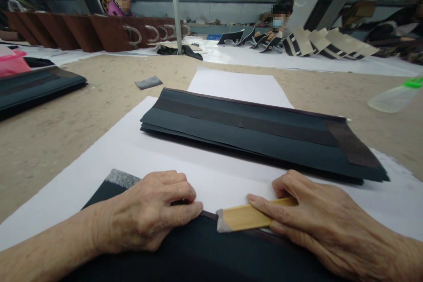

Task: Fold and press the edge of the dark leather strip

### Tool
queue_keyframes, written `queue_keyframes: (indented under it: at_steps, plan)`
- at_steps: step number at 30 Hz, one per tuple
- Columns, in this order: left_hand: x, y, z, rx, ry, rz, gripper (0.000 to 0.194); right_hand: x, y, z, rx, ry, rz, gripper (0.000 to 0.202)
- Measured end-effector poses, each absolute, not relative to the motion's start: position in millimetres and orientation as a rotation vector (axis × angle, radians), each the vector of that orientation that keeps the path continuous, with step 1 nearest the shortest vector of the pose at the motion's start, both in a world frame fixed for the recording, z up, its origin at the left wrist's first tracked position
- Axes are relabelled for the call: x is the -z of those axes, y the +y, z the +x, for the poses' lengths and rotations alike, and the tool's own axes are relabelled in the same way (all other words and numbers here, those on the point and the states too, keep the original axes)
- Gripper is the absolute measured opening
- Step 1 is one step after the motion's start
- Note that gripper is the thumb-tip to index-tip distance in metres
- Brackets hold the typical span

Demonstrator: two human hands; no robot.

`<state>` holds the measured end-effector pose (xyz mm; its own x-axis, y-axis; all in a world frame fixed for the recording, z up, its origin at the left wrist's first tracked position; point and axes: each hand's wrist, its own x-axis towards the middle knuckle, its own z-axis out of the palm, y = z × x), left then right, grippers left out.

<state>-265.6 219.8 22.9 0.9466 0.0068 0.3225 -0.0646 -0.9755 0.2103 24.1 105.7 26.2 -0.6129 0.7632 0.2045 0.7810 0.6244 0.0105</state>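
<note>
A dark blue-black sheet (pixel 205 251) lies nearest to me, with a narrow brown strip along its far edge. My left hand (pixel 158 211) is closed on that edge, thumb and curled fingers pinching it. In my right hand (pixel 297 216) is a flat yellowish wooden tool (pixel 246 217), whose grey-wrapped tip rests on the strip just right of my left thumb. Beyond both hands a stack of dark panels (pixel 251 132) with brown bands lies on white paper (pixel 211 172).
Another stack of dark panels (pixel 39 86) and a pink container (pixel 13 62) are at the left. A grey scrap (pixel 148 82) lies farther back. A translucent bottle with a green top (pixel 393 97) is at the right. Two people sit beyond, among brown bags (pixel 109 33) and pale panels.
</note>
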Motion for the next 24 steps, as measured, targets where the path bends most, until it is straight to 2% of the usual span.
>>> queue_keyframes:
  at_steps: [9, 15, 24]
  plan:
    - [-25, 225, -274, -0.461, -0.046, 2.844, 0.028, -24, 114, 14, 0.196, -2.721, -1.258, 0.038]
    - [-20, 234, -300, -0.545, 0.033, 2.768, 0.032, -18, 119, 17, 0.162, -2.74, -1.218, 0.042]
    - [-13, 236, -302, -0.59, 0.054, 2.8, 0.031, -23, 132, -3, 0.198, -2.661, -1.173, 0.038]
